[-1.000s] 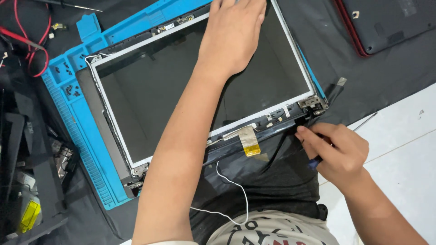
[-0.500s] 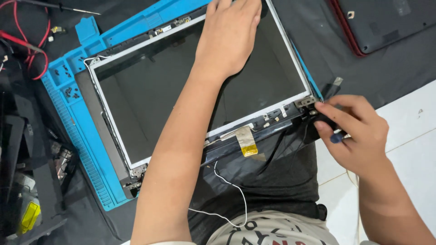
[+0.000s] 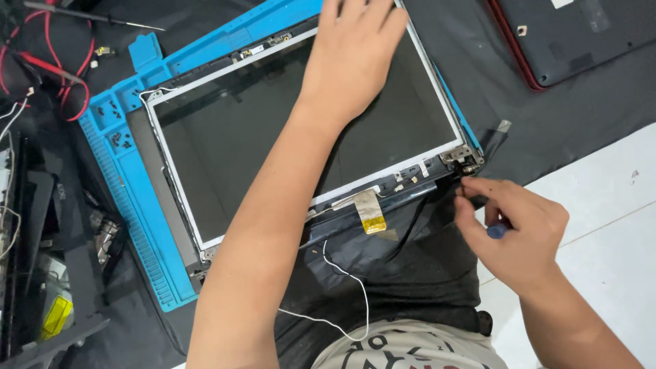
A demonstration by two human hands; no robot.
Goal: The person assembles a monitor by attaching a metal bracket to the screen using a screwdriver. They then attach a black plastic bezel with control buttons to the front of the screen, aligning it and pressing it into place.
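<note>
my left hand [image 3: 355, 61], fingers spread flat on the laptop screen panel [image 3: 273, 137]; my right hand [image 3: 516, 232], fingers closed on a blue-handled screwdriver [image 3: 497, 230] beside the hinge [image 3: 463, 157].

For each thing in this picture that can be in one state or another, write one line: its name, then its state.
Laptop screen panel: dark, lying flat, bezel off.
Left hand: open, pressing the panel.
Right hand: closed on a blue-handled screwdriver by the hinge.
Second laptop: closed.
</note>
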